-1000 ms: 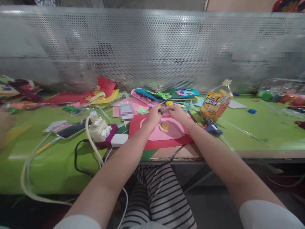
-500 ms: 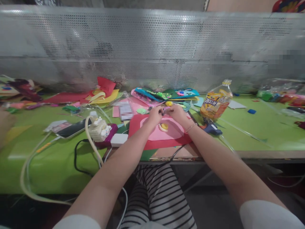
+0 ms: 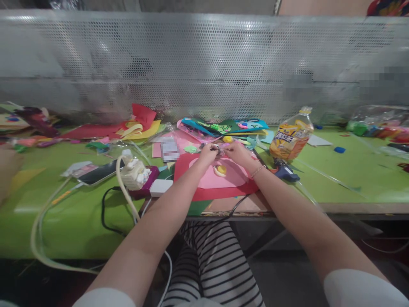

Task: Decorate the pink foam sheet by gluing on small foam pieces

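My left hand (image 3: 209,153) and my right hand (image 3: 237,152) are close together over the far edge of a pink paper sheet (image 3: 207,181). That sheet lies on a larger red sheet (image 3: 182,181). Both hands are closed in a pinch, fingertips nearly meeting around something small and dark that I cannot make out. Just below them, a small yellow and white crescent-shaped piece (image 3: 220,170) rests on the pink paper. A blue glue gun (image 3: 285,172) lies right of my right wrist.
An iced tea bottle (image 3: 291,135) stands at the right. Colourful felt-like crafts (image 3: 223,126) lie behind my hands. On the left are a phone (image 3: 100,172), a purple power strip (image 3: 145,181), a white adapter (image 3: 160,187) and looping cables. Another person's hand (image 3: 9,170) shows at the left edge.
The view has shifted very slightly. My left fingers have turned a little at the small dark thing; both hands stay in nearly the same place.
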Demonstrator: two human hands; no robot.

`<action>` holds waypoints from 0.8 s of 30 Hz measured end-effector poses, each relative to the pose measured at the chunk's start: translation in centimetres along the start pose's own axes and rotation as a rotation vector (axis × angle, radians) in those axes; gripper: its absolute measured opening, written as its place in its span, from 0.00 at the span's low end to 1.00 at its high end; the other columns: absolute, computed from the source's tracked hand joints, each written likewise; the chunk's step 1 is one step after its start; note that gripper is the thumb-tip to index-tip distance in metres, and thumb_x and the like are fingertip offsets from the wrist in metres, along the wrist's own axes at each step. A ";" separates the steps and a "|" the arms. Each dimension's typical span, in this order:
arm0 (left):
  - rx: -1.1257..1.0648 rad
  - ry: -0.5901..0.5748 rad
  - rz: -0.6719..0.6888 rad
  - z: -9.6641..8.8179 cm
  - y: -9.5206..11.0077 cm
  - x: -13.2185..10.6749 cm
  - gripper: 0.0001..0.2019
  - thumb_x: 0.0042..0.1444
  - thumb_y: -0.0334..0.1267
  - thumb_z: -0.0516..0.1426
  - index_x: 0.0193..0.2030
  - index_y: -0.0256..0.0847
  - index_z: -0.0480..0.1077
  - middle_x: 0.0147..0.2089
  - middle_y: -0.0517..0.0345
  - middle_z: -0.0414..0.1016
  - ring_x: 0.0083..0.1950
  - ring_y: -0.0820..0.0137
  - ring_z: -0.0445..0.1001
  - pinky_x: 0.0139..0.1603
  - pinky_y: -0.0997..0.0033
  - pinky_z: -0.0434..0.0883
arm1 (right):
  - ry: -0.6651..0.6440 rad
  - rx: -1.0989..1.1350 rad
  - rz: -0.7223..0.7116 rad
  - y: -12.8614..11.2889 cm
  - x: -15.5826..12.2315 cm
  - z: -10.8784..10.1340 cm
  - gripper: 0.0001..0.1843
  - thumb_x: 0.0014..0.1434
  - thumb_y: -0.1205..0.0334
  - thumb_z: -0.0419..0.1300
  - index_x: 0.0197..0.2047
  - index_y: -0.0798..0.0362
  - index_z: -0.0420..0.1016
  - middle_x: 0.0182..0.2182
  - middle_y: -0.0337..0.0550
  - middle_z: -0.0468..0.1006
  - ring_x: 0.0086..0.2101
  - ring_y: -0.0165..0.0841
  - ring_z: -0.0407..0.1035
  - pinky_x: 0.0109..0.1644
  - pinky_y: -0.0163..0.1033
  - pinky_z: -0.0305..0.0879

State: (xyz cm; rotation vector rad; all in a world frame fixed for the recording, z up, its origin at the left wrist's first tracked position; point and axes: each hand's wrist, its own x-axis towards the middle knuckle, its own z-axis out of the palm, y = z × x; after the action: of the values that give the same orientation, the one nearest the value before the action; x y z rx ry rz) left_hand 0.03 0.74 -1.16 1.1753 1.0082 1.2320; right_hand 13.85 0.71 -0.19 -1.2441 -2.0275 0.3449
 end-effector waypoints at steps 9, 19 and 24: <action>-0.317 0.035 -0.101 0.0 0.2 0.0 0.10 0.44 0.20 0.53 0.30 0.38 0.62 0.24 0.62 0.70 0.26 0.77 0.73 0.43 0.68 0.73 | -0.053 0.048 0.012 -0.6 0.1 0.1 0.16 0.57 0.64 0.48 0.18 0.53 0.57 0.18 0.35 0.61 0.22 0.26 0.55 0.28 0.33 0.51; -0.569 0.107 -0.186 -0.5 0.2 1.1 0.06 0.48 0.22 0.54 0.29 0.34 0.67 0.22 0.59 0.70 0.23 0.78 0.70 0.36 0.76 0.73 | 0.015 -0.009 -0.238 0.5 0.3 1.2 0.13 0.60 0.65 0.50 0.37 0.55 0.77 0.37 0.47 0.75 0.40 0.34 0.67 0.48 0.39 0.61; -0.588 0.171 -0.183 -0.6 -0.1 1.5 0.07 0.44 0.21 0.57 0.28 0.35 0.67 0.21 0.61 0.69 0.22 0.79 0.69 0.30 0.79 0.70 | 0.025 -0.032 -0.304 0.6 0.3 1.3 0.14 0.59 0.68 0.50 0.37 0.55 0.79 0.34 0.47 0.75 0.35 0.33 0.67 0.41 0.37 0.62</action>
State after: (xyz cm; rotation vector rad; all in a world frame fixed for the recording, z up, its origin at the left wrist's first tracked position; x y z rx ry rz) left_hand -0.41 2.28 -1.25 0.5182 0.7750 1.3705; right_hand 13.24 1.38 -1.32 -0.9333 -2.1675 0.1510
